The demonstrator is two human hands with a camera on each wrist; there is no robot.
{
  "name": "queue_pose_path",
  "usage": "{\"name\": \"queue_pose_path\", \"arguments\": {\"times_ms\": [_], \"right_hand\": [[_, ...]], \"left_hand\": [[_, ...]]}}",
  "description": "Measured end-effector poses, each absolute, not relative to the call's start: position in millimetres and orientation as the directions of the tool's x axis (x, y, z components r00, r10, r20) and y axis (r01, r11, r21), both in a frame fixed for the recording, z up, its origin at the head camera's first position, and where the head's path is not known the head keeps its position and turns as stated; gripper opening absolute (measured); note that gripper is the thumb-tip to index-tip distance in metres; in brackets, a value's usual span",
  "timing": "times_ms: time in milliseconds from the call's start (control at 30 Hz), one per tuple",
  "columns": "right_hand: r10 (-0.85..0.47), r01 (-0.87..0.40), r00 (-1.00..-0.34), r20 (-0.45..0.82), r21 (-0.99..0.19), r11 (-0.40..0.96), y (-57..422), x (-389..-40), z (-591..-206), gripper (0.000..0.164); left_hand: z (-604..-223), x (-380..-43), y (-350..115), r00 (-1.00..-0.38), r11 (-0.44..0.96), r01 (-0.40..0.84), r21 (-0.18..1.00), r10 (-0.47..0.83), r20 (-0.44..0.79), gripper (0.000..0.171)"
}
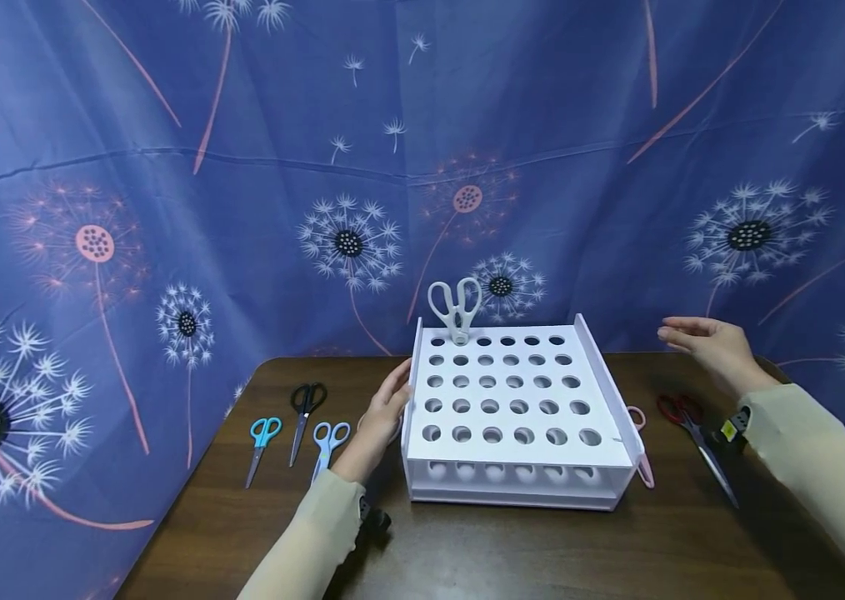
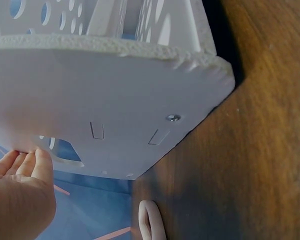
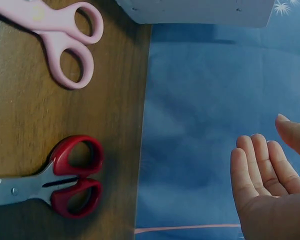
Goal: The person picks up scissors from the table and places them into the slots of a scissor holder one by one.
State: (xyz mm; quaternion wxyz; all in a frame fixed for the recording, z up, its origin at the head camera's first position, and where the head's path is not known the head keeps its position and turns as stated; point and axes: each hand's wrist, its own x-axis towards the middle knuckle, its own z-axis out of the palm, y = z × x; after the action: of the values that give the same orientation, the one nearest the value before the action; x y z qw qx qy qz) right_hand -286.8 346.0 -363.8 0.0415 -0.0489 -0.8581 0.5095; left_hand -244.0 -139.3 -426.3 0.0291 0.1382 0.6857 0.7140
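The rack [image 1: 502, 394] is all white, and so are the white scissors [image 1: 457, 319] at its 11 o'clock. At 9 o'clock are teal scissors [image 1: 261, 442], black scissors [image 1: 306, 406] and light blue scissors [image 1: 326, 450]. At 4 o'clock are pink scissors [image 1: 646, 472]; at 3 o'clock, red scissors [image 1: 686, 414] with silver blades. The surface [image 1: 505, 550] is streaky brown. The cloth [image 1: 280, 83] is blue, with white and pink dandelions [image 1: 348, 242] with dotted middles. The sleeves [image 1: 317, 533] are plain cream.

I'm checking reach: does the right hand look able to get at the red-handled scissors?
Probably yes: the right hand holds nothing, and the red-handled scissors lie nearby on the table, their handles uncovered.
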Motion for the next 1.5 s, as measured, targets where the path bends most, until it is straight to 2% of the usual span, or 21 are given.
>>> {"name": "queue_pose_path", "arguments": {"times_ms": [300,600,900,1067,1200,1500], "right_hand": [[0.121,0.054,-0.993,0.013,-0.844,0.533,360,-283,-368,0.075],[0.089,0.052,-0.996,-0.004,-0.834,0.550,378,-277,-368,0.063],[0.103,0.052,-0.995,0.018,-0.772,0.634,382,-271,-368,0.072],[0.107,0.059,-0.994,0.006,-0.803,0.593,387,-266,-375,0.069],[0.114,0.068,-0.993,-0.002,-0.814,0.577,391,-262,-381,0.060],[0.092,0.067,-0.996,-0.011,-0.774,0.630,392,-267,-382,0.074]], "left_hand": [[-428,-243,-135,-0.959,-0.034,0.168,0.985,0.226,0.171,0.054],[-427,-243,-133,-0.957,-0.028,0.167,0.986,0.235,0.169,0.053],[-422,-246,-136,-0.955,-0.009,0.180,0.984,0.238,0.177,0.052],[-423,-244,-138,-0.954,0.000,0.189,0.982,0.236,0.184,0.052],[-426,-242,-138,-0.956,-0.002,0.171,0.985,0.244,0.166,0.052],[-423,-246,-140,-0.953,-0.013,0.190,0.982,0.240,0.188,0.051]]}}
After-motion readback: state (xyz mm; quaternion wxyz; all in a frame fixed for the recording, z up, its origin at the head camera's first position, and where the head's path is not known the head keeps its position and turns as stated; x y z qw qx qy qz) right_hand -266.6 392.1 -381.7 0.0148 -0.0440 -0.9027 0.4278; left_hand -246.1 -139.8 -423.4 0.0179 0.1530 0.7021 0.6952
